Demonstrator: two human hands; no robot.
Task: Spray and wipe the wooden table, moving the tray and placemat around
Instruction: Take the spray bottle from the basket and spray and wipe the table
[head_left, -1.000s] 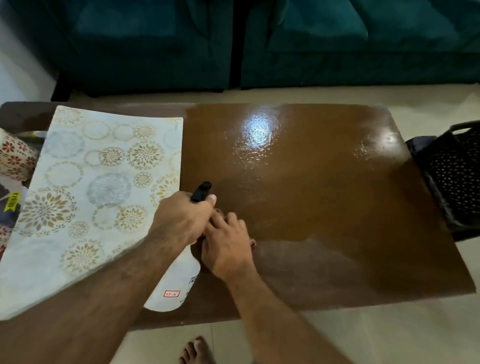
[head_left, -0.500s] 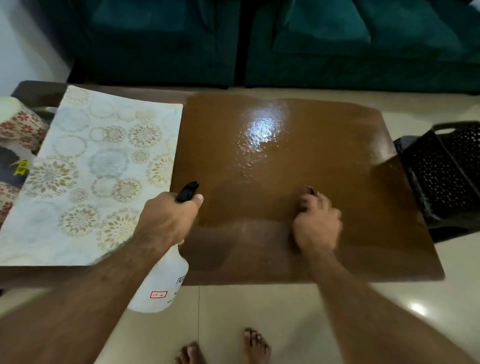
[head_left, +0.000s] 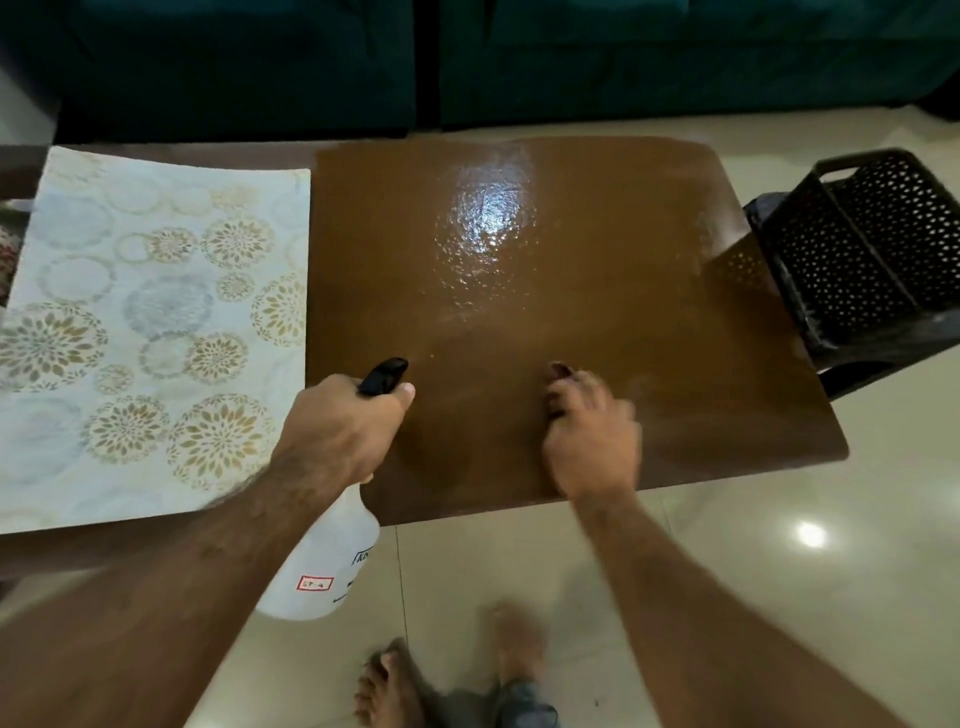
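You're mid-wipe: right hand (head_left: 592, 441) clutches a barely visible cloth on the wet counter (head_left: 519, 291) at centre frame, left hand (head_left: 343, 431) grasps the spray bottle (head_left: 322, 566). Next, probably shift the placemat (head_left: 150, 322), frame left.

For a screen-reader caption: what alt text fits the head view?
A left hand grips a white spray bottle while the right hand presses a cloth on a wet wooden table; a patterned placemat lies left.
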